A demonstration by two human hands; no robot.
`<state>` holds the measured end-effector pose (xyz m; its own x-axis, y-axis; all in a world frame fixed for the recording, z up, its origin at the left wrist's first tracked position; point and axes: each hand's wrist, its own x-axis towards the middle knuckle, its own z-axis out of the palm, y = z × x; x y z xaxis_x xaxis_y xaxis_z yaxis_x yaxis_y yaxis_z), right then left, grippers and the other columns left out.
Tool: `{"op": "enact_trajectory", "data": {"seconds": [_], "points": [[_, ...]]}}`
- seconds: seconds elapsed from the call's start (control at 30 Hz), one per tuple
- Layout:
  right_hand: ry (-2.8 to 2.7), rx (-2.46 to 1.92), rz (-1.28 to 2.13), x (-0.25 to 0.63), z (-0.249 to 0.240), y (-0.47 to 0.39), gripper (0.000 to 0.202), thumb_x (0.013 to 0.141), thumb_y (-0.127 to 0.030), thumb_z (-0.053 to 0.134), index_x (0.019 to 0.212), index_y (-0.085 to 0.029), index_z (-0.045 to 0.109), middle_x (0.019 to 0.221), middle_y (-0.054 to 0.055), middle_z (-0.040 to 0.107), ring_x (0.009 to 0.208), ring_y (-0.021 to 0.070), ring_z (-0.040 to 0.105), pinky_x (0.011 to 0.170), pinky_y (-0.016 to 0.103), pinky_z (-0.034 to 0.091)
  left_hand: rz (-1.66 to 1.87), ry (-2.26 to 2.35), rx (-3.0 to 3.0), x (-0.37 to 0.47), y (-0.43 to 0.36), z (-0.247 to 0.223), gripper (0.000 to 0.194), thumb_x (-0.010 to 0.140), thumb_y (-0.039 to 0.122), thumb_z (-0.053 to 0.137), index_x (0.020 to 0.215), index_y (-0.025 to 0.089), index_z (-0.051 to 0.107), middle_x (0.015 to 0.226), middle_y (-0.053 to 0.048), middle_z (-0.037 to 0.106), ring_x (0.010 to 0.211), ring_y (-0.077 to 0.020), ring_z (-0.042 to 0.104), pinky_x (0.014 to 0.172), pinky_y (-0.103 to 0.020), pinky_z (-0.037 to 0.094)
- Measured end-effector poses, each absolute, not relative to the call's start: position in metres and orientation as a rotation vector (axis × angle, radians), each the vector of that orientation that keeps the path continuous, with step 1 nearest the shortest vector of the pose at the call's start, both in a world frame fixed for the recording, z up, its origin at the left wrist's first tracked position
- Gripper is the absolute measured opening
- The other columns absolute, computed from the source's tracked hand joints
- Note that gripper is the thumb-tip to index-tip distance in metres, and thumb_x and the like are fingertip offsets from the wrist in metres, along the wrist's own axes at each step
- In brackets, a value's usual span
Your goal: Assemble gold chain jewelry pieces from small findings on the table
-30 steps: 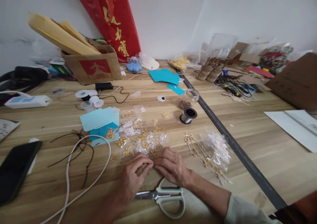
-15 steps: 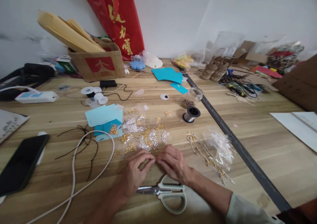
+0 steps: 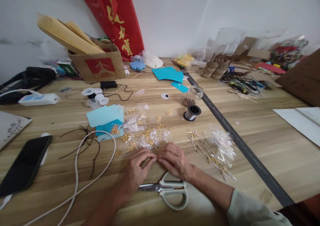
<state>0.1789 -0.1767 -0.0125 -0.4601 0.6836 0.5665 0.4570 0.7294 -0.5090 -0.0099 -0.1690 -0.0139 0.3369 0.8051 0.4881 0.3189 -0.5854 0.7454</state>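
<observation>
My left hand (image 3: 140, 164) and my right hand (image 3: 174, 160) meet fingertip to fingertip above the table. Both are pinched closed; whatever lies between the fingers is too small to name. A faint thin line runs down below them, perhaps a thread or wire. Just beneath my hands lie scissors (image 3: 172, 189) with pale handles, their blades pointing left. Right in front of my fingers are gold and silver beads (image 3: 152, 136), some loose and some in small clear bags. Gold and silver chains (image 3: 206, 152) lie to the right of my right hand.
A spool of wire (image 3: 192, 113) stands beyond my hands, by a jar of beads (image 3: 190, 101). Clear plastic bags (image 3: 222, 146) lie right of the chains. Blue cards (image 3: 106, 116), a looped white cable (image 3: 77, 162) and a phone (image 3: 25, 164) are at left. A cardboard box (image 3: 100, 64) stands behind.
The view has shifted slightly. My hands stay pinched together in almost the same place over the table, and the objects around them have not moved.
</observation>
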Motion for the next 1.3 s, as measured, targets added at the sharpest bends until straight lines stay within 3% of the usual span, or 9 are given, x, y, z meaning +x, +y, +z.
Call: {"op": "enact_trajectory", "data": {"seconds": [0.57,1.03,1.3], "points": [[-2.065,-0.942,0.465,0.181,-0.016,-0.174,0.011,0.094,-0.016,0.047,0.094,-0.018,0.057,0.085,0.007,0.06,0.08,0.0184,0.053,0.071,0.032,0.045,1.179,1.083,2.006,-0.026,-0.157,-0.001,0.008,0.083,0.012,0.061,0.077,0.016,0.065,0.074,-0.003,0.067,0.07,-0.0138,0.063,0.066,-0.023,0.05],[-1.996,-0.936,0.525,0.18,-0.012,-0.172,0.01,0.093,-0.015,0.048,0.091,-0.018,0.057,0.083,0.006,0.059,0.081,0.018,0.054,0.073,0.031,0.047,0.647,0.786,2.454,-0.042,-0.15,0.01,0.007,0.08,0.012,0.066,0.076,0.017,0.069,0.076,-0.004,0.06,0.085,-0.0192,0.052,0.072,-0.03,0.045],[-1.948,-0.929,0.523,0.18,-0.013,-0.171,0.009,0.092,-0.015,0.049,0.088,-0.018,0.057,0.081,0.005,0.059,0.078,0.017,0.054,0.07,0.03,0.046,0.543,0.725,2.6,-0.037,-0.154,0.004,0.009,0.085,0.017,0.062,0.079,0.017,0.068,0.078,-0.005,0.061,0.086,-0.0201,0.049,0.075,-0.033,0.044]]}}
